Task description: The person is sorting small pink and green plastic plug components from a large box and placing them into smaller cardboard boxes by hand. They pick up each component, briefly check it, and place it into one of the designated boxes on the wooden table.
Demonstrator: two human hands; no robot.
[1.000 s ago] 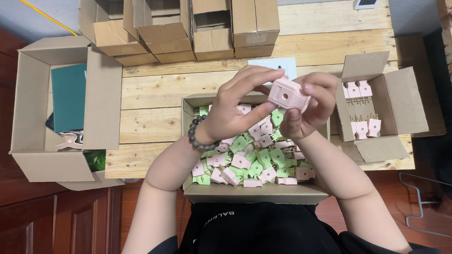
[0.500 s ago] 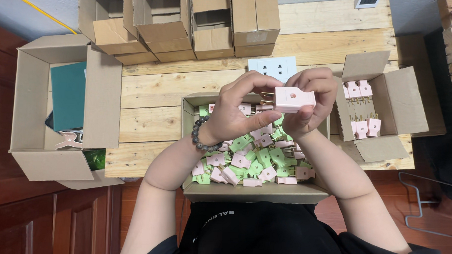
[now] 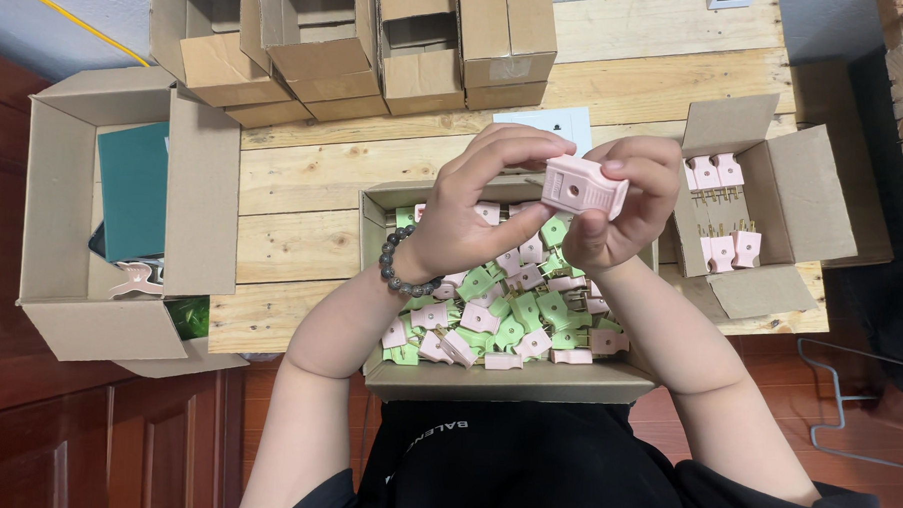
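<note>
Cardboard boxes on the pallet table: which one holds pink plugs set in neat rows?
The open box on the right. Its pink plugs sit in rows, while the middle box under the hands holds a loose pink-and-green heap.

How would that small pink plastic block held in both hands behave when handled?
The small pink plastic block looks rigid, keeping its boxy shape between the fingertips. Probably light, since fingertips alone support it. Its flat faces suggest it would sit still, not roll.
</note>
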